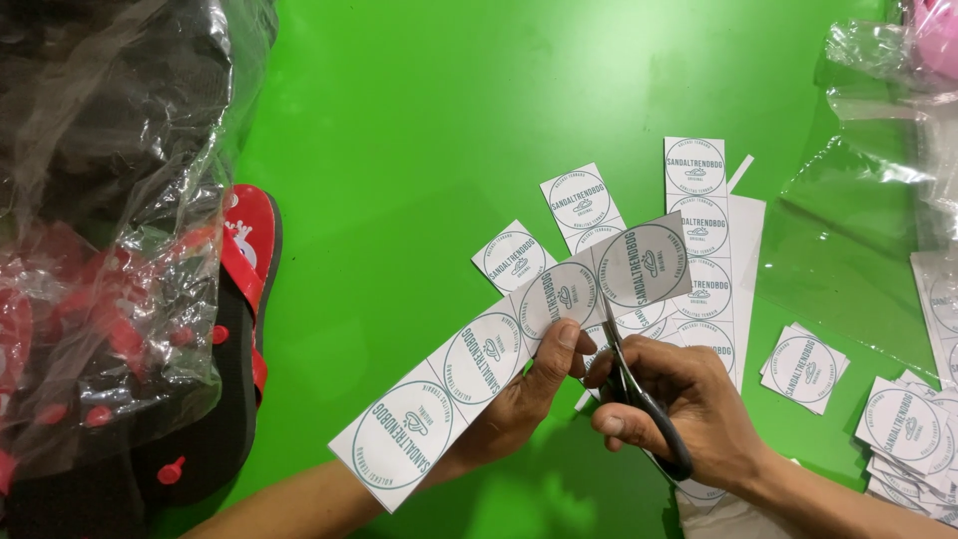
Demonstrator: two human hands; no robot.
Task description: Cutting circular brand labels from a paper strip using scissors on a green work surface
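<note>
My left hand (524,394) pinches a long white paper strip (469,374) printed with round label designs, held slanting up to the right over a green surface (419,130). My right hand (689,404) grips black-handled scissors (639,394), blades pointing up and cutting into the strip between two labels. The end label (644,262) hangs past the blades. Cut square labels (514,258) lie behind the strip, next to another uncut strip (699,230).
A red and black flip-flop (225,349) lies at the left beside a clear plastic bag (100,200) of dark sandals. Piles of cut labels (908,429) and a smaller pile (803,367) sit at the right. Clear plastic bags (868,200) lie at the far right.
</note>
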